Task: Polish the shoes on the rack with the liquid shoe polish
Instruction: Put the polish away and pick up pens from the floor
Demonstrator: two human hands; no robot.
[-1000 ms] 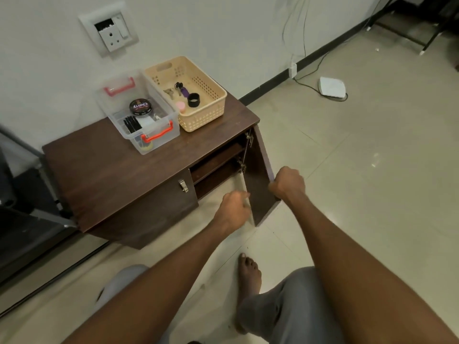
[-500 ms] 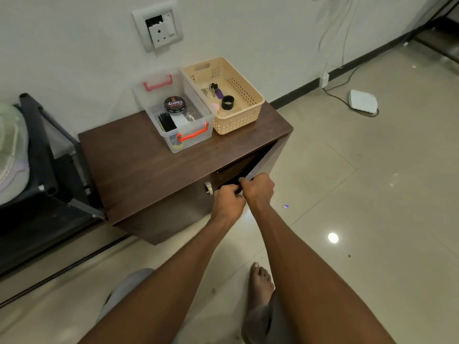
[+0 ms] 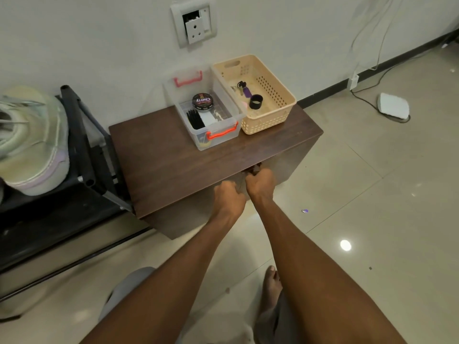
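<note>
Centre of frame: we see the left hand point(image 3: 227, 198) and the right hand point(image 3: 260, 186) side by side at the front edge of the brown counter point(image 3: 173, 165), knuckles toward the camera. Both hands have their fingers curled under. The right hand appears to pinch something small and dark at the counter's edge; what it is, we cannot tell. Whether the left hand holds anything, we cannot tell either.

Above the hands, on the far side of the counter top: a clear plastic bin point(image 3: 218, 140) with orange handles. Inside it lie a round black tin point(image 3: 203, 101) lettered "Cherry" and a black brush-like thing point(image 3: 195, 119). No liquid polish bottle is identifiable to us in it.

Touching the bin on its right: a beige perforated basket point(image 3: 268, 120) holding keys point(image 3: 242, 88) and a black ring point(image 3: 256, 101).

Left edge of frame, well apart from the hands: a dark shoe rack point(image 3: 82, 145) with a pale sneaker point(image 3: 32, 142) on its top tier.

Upper middle: a wall socket point(image 3: 195, 26). Right: tiled floor point(image 3: 372, 194), a white device point(image 3: 392, 106) with a cable. Bottom: a bare foot point(image 3: 272, 286).
</note>
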